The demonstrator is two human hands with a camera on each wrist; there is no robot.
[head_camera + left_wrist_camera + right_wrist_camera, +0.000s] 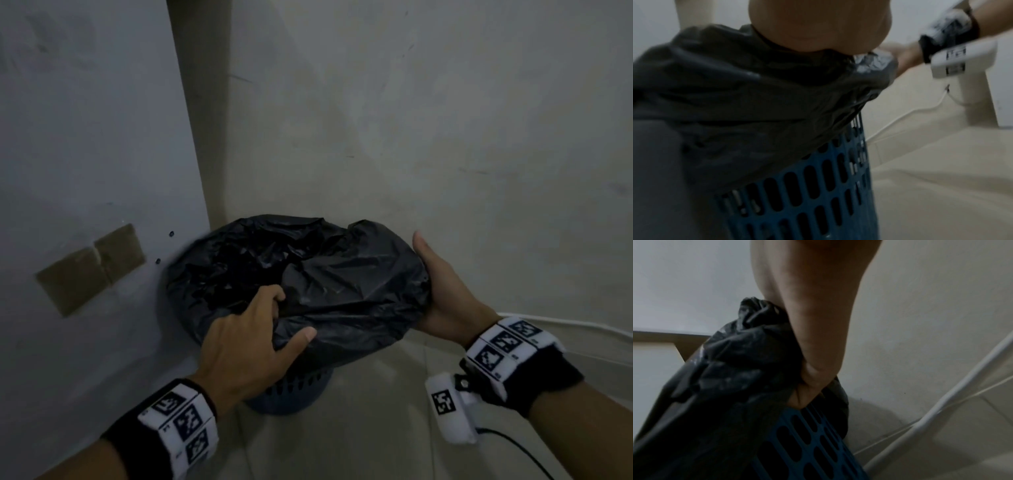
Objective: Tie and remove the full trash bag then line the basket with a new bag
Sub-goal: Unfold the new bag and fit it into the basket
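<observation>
Bag [342, 284] of black plastic over the mouth of the blue slotted basket [818, 186], overhang draped down the outside wall — not tied, not lifted out. Hard to judge which bag: a dark, crumpled hollow at the far left of the opening, no rubbish plainly visible, no knotted bag or spare bag anywhere in view. Probably early then, at the loosening of the rim for the tie, with knot, removal and relining all left to do; equally possible, a fresh liner in the middle of fitting — cannot tell from these views. Basket in a corner, on pale floor tiles [376, 428], close against the grey wall [85, 137] at left. Left hand [250, 342] at the near rim, fingers curled over the edge into the opening, thumb stretched flat across the plastic outside, film pinched between. Right hand [445, 291] at the right rim, thumb straight up along the side, fingers tucked under the overhang; from the right wrist view, a bunch of plastic gathered in the curled fingers against the basket wall. White cord [931, 410] on the floor to the right, well apart.
</observation>
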